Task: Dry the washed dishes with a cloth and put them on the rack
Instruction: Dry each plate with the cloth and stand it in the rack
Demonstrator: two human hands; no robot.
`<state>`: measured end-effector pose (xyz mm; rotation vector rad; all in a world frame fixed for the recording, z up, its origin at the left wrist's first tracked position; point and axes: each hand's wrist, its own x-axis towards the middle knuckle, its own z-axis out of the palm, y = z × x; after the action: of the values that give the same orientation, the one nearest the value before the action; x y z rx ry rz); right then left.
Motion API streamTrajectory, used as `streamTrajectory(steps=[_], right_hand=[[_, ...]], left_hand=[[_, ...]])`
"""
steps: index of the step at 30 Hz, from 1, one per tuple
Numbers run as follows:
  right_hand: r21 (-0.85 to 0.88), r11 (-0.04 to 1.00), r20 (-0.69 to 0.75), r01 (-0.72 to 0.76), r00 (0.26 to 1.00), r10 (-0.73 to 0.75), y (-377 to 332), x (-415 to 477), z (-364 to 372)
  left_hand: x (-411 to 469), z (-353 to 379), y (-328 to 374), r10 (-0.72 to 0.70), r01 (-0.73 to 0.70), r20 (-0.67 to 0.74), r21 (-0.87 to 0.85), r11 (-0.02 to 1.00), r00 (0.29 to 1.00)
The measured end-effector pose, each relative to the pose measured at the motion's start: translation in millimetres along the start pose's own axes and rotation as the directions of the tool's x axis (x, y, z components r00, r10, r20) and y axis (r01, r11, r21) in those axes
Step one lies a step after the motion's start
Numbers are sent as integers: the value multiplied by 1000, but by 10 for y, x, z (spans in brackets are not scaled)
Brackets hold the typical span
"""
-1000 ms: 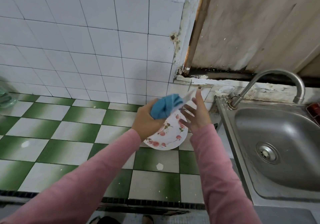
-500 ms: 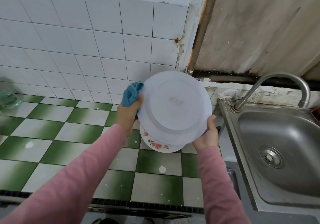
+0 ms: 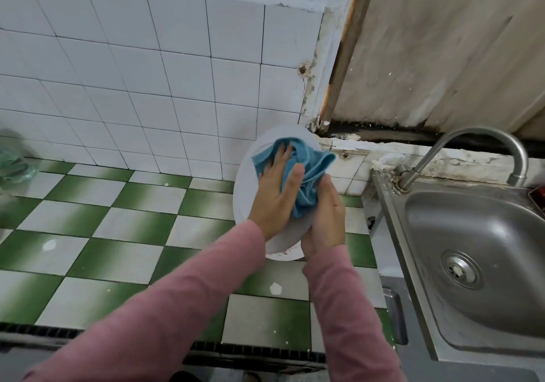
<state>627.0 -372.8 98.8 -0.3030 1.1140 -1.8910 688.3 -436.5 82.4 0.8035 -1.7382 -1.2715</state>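
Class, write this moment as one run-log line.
step: drying | left hand: presses blue cloth on round white plate | right hand: grips plate rim

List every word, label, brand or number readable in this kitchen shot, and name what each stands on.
None: no readable text anywhere.
The white plate, blue cloth, steel sink, tap and the tiles show no lettering.
The greenish object at the left edge is too blurred to tell.

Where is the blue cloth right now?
Mid-frame in the head view, the blue cloth is pressed against the white plate by the left hand, just left of the sink.
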Motion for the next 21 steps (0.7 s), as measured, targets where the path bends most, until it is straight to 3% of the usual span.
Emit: streamTrajectory(steps=[3, 5, 9, 11, 13, 15, 17, 21], right_hand=[[-10, 1000, 27, 1, 1000, 0, -47, -57, 17], [-60, 998, 5, 29, 1000, -29, -105, -91, 60], [-115, 986, -11, 118, 993, -120, -230, -33, 106], [-153, 980, -3, 128, 992, -130, -252, -20, 116], [-173, 976, 21, 134, 991, -133, -227, -57, 114], [-200, 969, 36, 143, 990, -139, -170, -94, 105], [-206, 967, 28, 150, 989, -147, -148, -117, 101], [-152, 977, 27, 152, 988, -150, -232, -93, 88]], left_hand=[[221, -113, 65, -114, 112, -33, -50, 992, 993], [255, -132, 123, -109, 111, -85, 21, 994, 990], [-1, -12, 118, 255, -253, 25, 244, 936, 967], [-5, -12, 50, 313, -320, 66, 235, 918, 947], [96, -58, 84, 208, -206, 11, 203, 957, 978], [211, -96, 119, -6, 30, -149, 158, 987, 989], [211, -92, 124, -58, 88, -203, 143, 986, 978], [-13, -32, 27, 279, -278, 38, 287, 917, 960]])
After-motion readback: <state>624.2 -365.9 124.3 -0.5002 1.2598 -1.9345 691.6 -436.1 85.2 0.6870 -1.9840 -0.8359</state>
